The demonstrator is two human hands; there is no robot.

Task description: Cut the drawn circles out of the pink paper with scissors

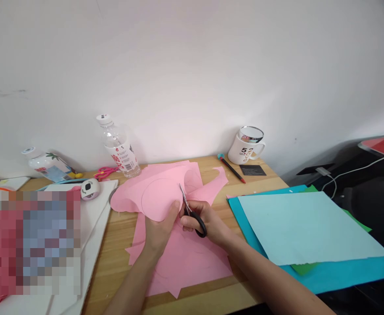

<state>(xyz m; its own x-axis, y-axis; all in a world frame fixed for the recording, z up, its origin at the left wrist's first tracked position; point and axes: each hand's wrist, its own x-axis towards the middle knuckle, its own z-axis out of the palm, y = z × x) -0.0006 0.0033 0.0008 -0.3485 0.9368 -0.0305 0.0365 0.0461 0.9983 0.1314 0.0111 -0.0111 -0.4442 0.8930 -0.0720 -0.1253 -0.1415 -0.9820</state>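
My left hand (161,229) pinches the near edge of a pink paper sheet (155,197) that has a pencilled circle on it, holding it up off the table. My right hand (203,221) grips black-handled scissors (192,212), fingers through the loops, blades pointing away and up into the pink paper beside the circle line. More pink paper (185,258) lies flat under both hands on the wooden table (116,245).
Light blue, teal and green sheets (303,227) lie stacked to the right. At the back stand a plastic bottle (118,148), a white mug (247,146), a red-tipped pen (233,169) and pink scissors (105,172). A second bottle (47,165) lies at the left.
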